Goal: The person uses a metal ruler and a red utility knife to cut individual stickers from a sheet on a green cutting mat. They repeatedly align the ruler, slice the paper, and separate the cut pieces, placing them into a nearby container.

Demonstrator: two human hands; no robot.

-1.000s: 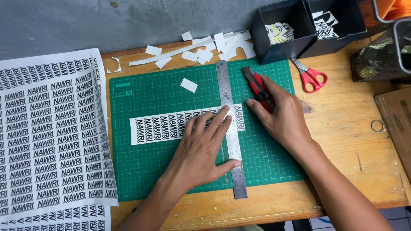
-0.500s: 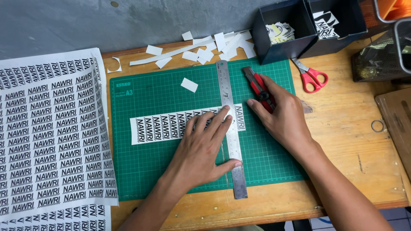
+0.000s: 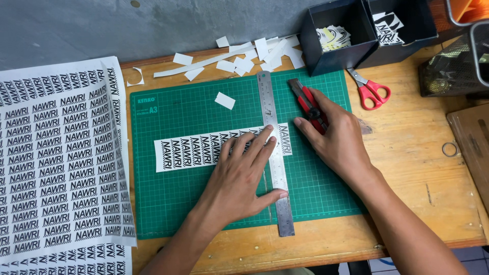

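On the green cutting mat [image 3: 193, 203], toward its right edge, a steel ruler [image 3: 275, 168] runs from the far edge to past the near edge, across a printed sticker strip [image 3: 204, 150]. The left hand [image 3: 239, 178] lies flat, fingers spread, pressing ruler and strip. Just right of the ruler, the right hand [image 3: 338, 142] curls its fingers around a red utility knife [image 3: 307, 104]; the blade tip is hidden.

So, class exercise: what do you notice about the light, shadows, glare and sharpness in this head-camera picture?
Head view: soft, even light; only faint shadows under the left hand and right hand; the steel ruler shows a mild sheen, no harsh glare; the green cutting mat grid and red scissors look sharp, no motion blur; the desk edges bow slightly toward the corners.
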